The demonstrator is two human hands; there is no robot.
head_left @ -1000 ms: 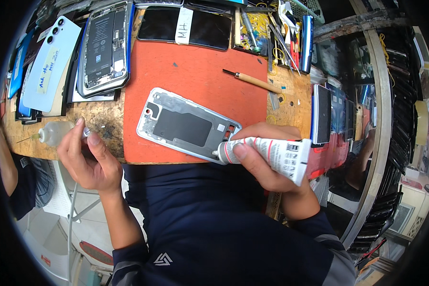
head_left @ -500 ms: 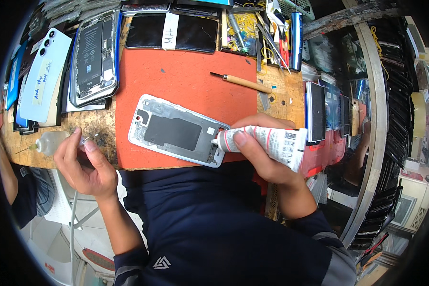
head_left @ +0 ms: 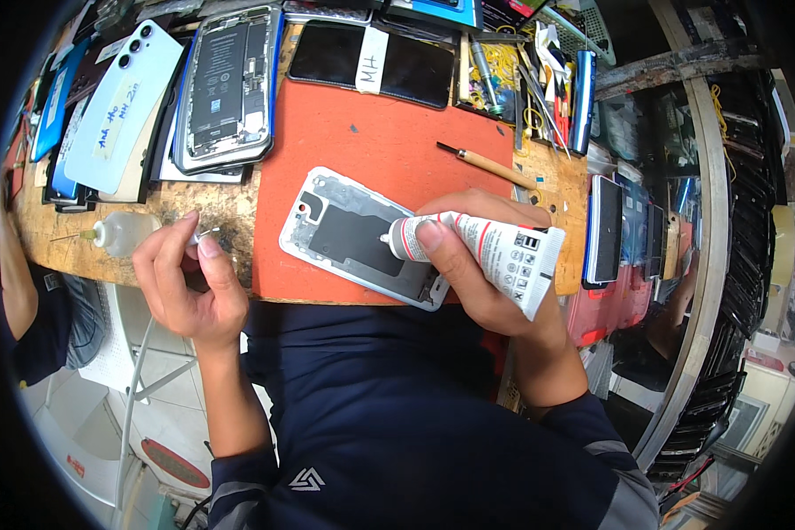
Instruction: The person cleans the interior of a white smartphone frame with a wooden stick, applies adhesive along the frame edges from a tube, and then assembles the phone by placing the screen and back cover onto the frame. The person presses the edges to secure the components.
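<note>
My right hand (head_left: 473,252) is closed around a white glue tube (head_left: 495,252) with red stripes. The tube lies tilted, its nozzle pointing left above a silver phone frame (head_left: 305,237) with a dark inner panel; I cannot tell whether the nozzle touches. That frame rests at a slant on the orange mat (head_left: 371,132), near the table's front edge. To the left, my left hand (head_left: 194,287) pinches a small white cap (head_left: 200,237) between thumb and fingers. Just beyond it stands a clear bottle (head_left: 124,234) with a needle tip. Part of the phone frame is hidden behind the tube and right hand.
A wooden-handled blade (head_left: 486,165) lies across the mat's right edge. Opened phones (head_left: 230,88) and a pale blue back cover (head_left: 119,119) are stacked at the left. A black screen (head_left: 327,57) lies at the back, beside a tool tray (head_left: 499,75). Another person's arm (head_left: 13,300) shows at far left.
The tube's nozzle has moved left along the phone frame, away from its right end. My left fingers have turned, showing the cap more clearly. The whole view has shifted.
</note>
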